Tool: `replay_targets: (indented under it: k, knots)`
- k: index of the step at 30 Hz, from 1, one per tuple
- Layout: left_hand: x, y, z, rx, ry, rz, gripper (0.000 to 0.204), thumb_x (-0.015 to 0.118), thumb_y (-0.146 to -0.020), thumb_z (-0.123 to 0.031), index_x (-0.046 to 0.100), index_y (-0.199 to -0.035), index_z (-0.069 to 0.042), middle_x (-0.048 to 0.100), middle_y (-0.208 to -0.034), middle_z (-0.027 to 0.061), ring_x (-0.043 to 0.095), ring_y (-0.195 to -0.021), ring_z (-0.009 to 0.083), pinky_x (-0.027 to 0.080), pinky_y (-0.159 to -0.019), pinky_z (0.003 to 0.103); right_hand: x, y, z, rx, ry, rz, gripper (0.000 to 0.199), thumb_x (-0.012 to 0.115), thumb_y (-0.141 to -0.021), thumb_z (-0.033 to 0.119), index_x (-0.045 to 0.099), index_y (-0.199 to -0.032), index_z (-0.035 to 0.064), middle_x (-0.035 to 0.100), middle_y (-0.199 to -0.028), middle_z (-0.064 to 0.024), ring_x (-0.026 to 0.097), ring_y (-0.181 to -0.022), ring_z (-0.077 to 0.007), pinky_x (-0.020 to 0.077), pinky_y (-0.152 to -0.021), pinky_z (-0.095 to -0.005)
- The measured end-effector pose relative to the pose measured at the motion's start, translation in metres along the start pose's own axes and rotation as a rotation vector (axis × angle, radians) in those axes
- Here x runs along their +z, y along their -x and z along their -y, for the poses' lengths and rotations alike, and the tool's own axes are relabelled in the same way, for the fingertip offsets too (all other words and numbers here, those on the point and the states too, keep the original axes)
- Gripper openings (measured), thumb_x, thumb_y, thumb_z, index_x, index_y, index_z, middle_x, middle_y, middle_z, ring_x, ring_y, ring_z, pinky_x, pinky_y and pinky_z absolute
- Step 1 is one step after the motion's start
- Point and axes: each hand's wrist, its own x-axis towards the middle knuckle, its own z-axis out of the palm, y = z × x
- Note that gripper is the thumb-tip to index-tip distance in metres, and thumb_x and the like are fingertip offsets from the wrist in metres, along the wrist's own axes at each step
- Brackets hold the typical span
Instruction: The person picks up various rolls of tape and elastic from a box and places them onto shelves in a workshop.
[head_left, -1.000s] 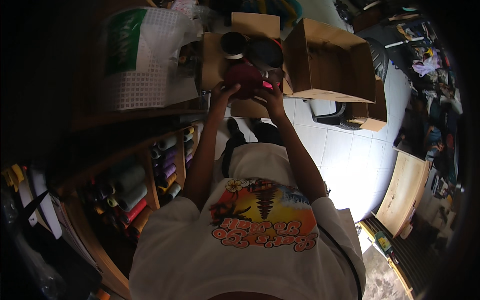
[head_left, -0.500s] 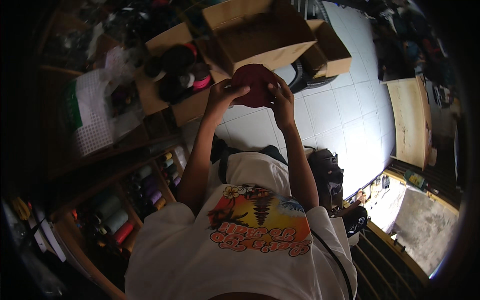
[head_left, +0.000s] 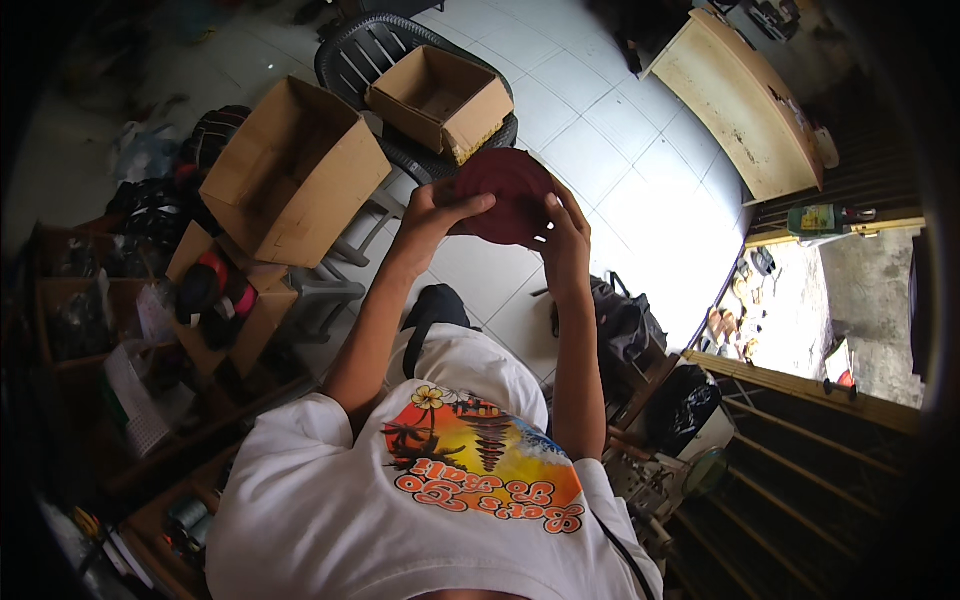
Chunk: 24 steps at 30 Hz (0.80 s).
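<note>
Between my two hands is a flat, round, dark red roll point(head_left: 508, 205), held out in front of my body with its broad face toward me. It looks like wound ribbon or tape, but the material is too dark to be sure. My left hand point(head_left: 428, 222) grips its left edge, the thumb lying across the face. At the opposite edge my right hand point(head_left: 568, 235) is closed on it, thumb near the rim. Most of the fingers are hidden behind the roll.
A small cardboard box point(head_left: 470, 105) sits on a black plastic chair point(head_left: 340, 60). Left of it stands a larger open box point(head_left: 330, 205), near a carton point(head_left: 262, 335) of black, red and pink rolls. A black bag point(head_left: 625, 320) lies right of my legs. Farther right stands a pale wooden table point(head_left: 740, 100).
My view has swung right, so the boxes and rolls now appear farther left and the chair shows more fully. Both hands still hold the red roll in much the same grip.
</note>
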Motion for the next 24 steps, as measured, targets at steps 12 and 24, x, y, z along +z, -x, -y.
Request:
replay_targets:
  k: [12, 24]
  knots:
    - [0.145, -0.256, -0.049, 0.097, 0.023, -0.036, 0.049, 0.080, -0.076, -0.034, 0.061, -0.105, 0.001, 0.066, -0.095, 0.0106, 0.068, -0.081, 0.0146, 0.057, -0.068, 0.025, -0.114, -0.242, 0.151, -0.129, 0.116, 0.090, 0.047, 0.056, -0.093, 0.020, 0.047, -0.137, 0.0035, 0.061, -0.115, -0.0210, 0.067, -0.094, -0.0276, 0.0592, -0.075, -0.0362]
    - [0.329, -0.561, -0.071, 0.021, -0.048, 0.273, 0.047, 0.075, -0.081, -0.030, 0.060, -0.105, 0.008, 0.067, -0.095, 0.0166, 0.070, -0.081, 0.0209, 0.062, -0.070, 0.031, -0.280, -0.461, 0.303, -0.195, 0.055, -0.106, 0.048, 0.056, -0.093, 0.019, 0.048, -0.136, 0.0007, 0.062, -0.114, -0.0227, 0.068, -0.092, -0.0289, 0.0597, -0.075, -0.0374]
